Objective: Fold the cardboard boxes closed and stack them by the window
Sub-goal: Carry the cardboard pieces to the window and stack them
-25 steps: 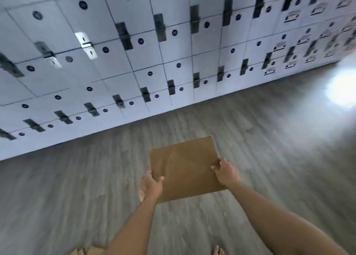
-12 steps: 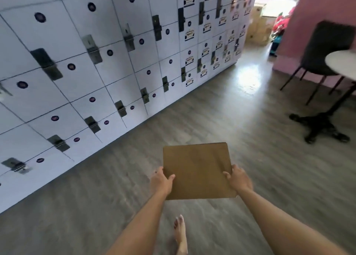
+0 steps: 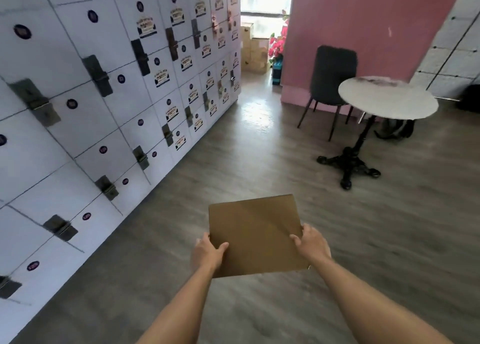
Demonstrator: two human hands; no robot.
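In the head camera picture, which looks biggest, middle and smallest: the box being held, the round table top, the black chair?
1. The held cardboard box, though nearness inflates it.
2. The round table top.
3. The black chair, partly hidden by the table; close to it, so unsure.

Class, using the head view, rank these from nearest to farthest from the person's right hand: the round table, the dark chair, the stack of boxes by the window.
From the right hand:
1. Round table, ahead on the right.
2. Dark chair, behind the table against the pink wall.
3. Stack of boxes, far down the corridor by the window.
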